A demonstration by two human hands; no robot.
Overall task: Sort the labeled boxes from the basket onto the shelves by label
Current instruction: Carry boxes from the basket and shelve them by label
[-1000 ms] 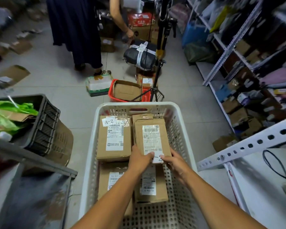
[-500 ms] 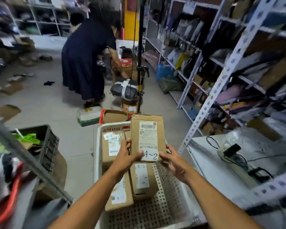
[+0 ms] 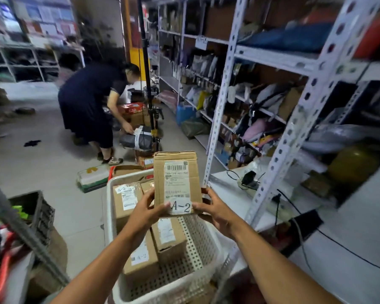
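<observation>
I hold a brown cardboard box (image 3: 176,170) marked "A-2" upright above the white perforated basket (image 3: 198,244). My left hand (image 3: 144,212) grips its lower left edge and my right hand (image 3: 215,210) grips its lower right edge. Inside the basket lie more cardboard boxes: one labeled "A-2" at the back left (image 3: 125,199), one labeled "A-2" at the front (image 3: 140,257) and another beside it (image 3: 168,238). White metal shelves (image 3: 272,55) full of parcels stand to the right.
A person in a dark dress (image 3: 90,104) bends over parcels on the floor ahead, beside a black tripod pole (image 3: 144,62). A white table (image 3: 233,194) with cables sits right of the basket. A dark crate (image 3: 42,216) stands at left. Boxes litter the floor.
I have lifted the A-2 box out of the basket and higher. My view has tilted up from the basket toward the shelves on the right.
</observation>
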